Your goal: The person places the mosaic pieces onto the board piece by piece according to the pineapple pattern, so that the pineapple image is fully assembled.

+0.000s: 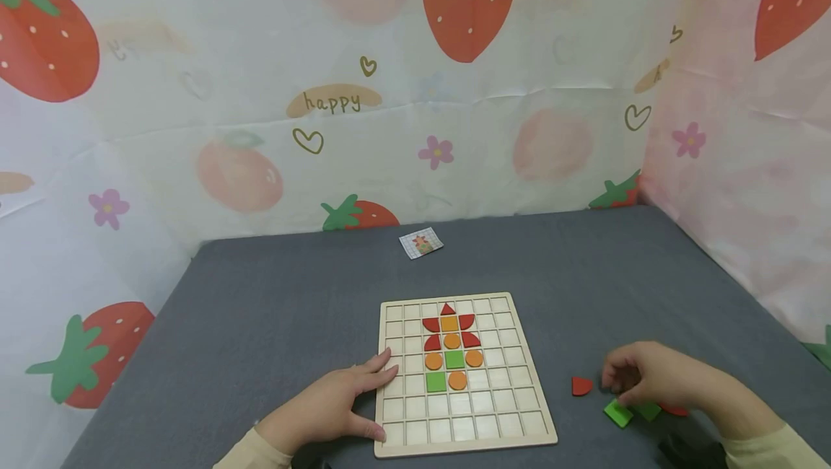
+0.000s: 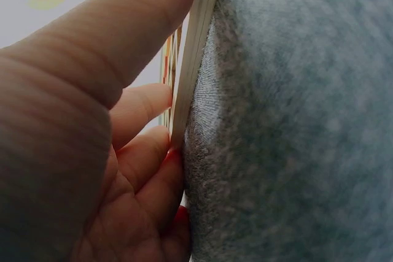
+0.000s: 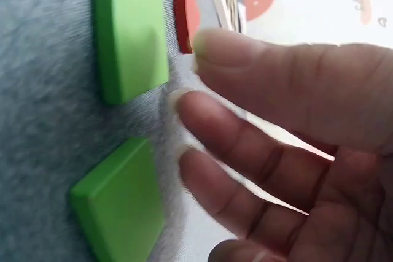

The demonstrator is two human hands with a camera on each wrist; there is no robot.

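A pale wooden grid board (image 1: 506, 404) lies on the table. My left hand (image 1: 331, 400) rests at its left edge, with fingers extended and the thumb near the front corner. On the grid, red, orange and green pieces form a figure with a red triangle (image 1: 447, 309) at the top. Right of the board, my right hand (image 1: 662, 379) hovers over a green square (image 1: 618, 413) and a second green square (image 1: 648, 411). In the right wrist view its bent fingers (image 3: 224, 130) and thumb stand apart, with nothing between them.
A red piece with a rounded side (image 1: 581, 386) lies between board and right hand. More red (image 1: 675, 409) shows partly under the right wrist. A small picture card (image 1: 420, 243) lies near the back edge of the grey table (image 1: 273, 310). Strawberry-print cloth (image 1: 467, 187) hangs behind.
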